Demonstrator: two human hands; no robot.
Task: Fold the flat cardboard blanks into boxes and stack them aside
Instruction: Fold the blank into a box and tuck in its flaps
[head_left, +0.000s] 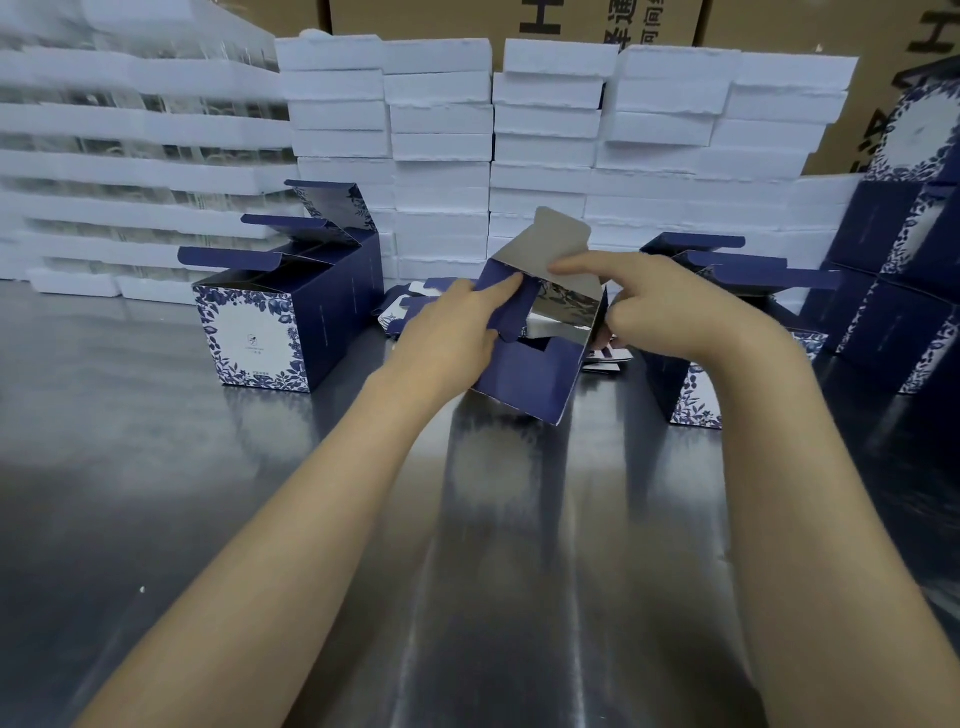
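A half-folded navy cardboard box (535, 374) with a silver inside is tilted just above the metal table (260, 493), one flap standing up at the back. My left hand (457, 327) holds its left side, the index finger pressing a navy flap inward. My right hand (660, 306) grips the right edge, its index finger stretched across the silver flap. Several flat blanks (415, 306) lie behind the box, partly hidden.
Folded boxes with open lids stand at the left (270, 327) and right (696, 395). More navy boxes are stacked at the far right (904, 291). White foam blocks (519, 135) are stacked along the back, brown cartons behind them.
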